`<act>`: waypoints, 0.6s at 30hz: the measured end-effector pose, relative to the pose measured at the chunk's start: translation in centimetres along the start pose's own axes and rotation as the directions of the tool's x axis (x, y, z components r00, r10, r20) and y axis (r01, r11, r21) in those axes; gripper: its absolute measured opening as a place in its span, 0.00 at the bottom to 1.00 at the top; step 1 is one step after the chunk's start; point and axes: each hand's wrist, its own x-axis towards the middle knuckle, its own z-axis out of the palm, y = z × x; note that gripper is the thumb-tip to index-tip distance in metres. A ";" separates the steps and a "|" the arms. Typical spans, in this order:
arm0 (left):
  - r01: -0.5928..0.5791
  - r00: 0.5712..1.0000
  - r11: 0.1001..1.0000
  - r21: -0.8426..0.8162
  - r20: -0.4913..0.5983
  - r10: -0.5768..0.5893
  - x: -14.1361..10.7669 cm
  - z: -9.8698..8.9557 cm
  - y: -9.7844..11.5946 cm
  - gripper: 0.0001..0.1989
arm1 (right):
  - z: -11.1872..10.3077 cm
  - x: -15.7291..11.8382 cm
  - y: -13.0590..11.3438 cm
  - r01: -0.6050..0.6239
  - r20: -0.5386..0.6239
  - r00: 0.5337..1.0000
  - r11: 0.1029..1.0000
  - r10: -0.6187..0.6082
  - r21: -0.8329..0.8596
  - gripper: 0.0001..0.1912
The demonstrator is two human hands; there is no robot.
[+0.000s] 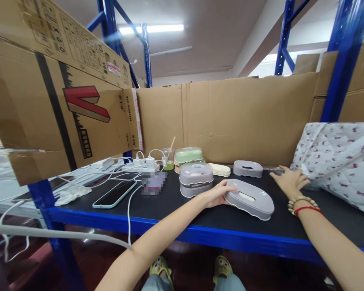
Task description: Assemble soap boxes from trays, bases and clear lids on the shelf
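My left hand (216,195) is closed on the near end of a grey oval lid (259,204) with a slot in its top and a wavy rim, tilted just above the black shelf. My right hand (290,181) reaches over the shelf's right side with fingers spread, beside a patterned white cloth. Under its fingers is a small, dark or clear item (277,171) I cannot make out. A second grey lid (248,169) lies behind the held one. Left of it are a cream oval piece (220,169), a grey oval box (196,180) and a green oval box (188,155).
A phone (115,194), white chargers (150,163) with cables and a cup with a straw (168,161) stand at left. A white cable crosses my left forearm. A large carton (48,105) rises at left, cardboard (245,117) behind, and the patterned cloth (342,161) at right.
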 end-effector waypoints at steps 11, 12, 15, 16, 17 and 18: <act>0.048 0.999 0.981 -0.189 0.035 -0.042 0.6 -0.5 -0.2 0.22 | -1.5 -1.9 -3.9 -0.232 0.436 0.896 0.751 -0.081 0.618 0.22; 0.051 0.998 0.977 -0.207 0.036 -0.044 0.7 -0.6 -0.2 0.24 | -1.6 -2.1 -3.7 -0.300 0.593 0.792 0.753 -0.145 0.586 0.22; 0.065 0.998 0.959 -0.277 0.034 -0.058 0.8 -0.8 -0.2 0.28 | -2.1 -2.8 -3.3 -0.362 0.843 0.464 0.810 -0.274 0.462 0.25; 0.070 0.997 0.953 -0.294 0.033 -0.063 0.8 -0.9 -0.2 0.29 | -2.3 -2.9 -3.3 -0.347 0.873 0.387 0.831 -0.296 0.435 0.26; 0.072 0.997 0.951 -0.300 0.031 -0.065 0.9 -0.9 -0.2 0.30 | -2.4 -2.9 -3.3 -0.326 0.892 0.328 0.848 -0.312 0.417 0.26; 0.073 0.997 0.953 -0.293 0.031 -0.067 1.0 -1.0 -0.2 0.29 | -2.6 -2.9 -3.3 -0.303 0.901 0.288 0.862 -0.325 0.407 0.27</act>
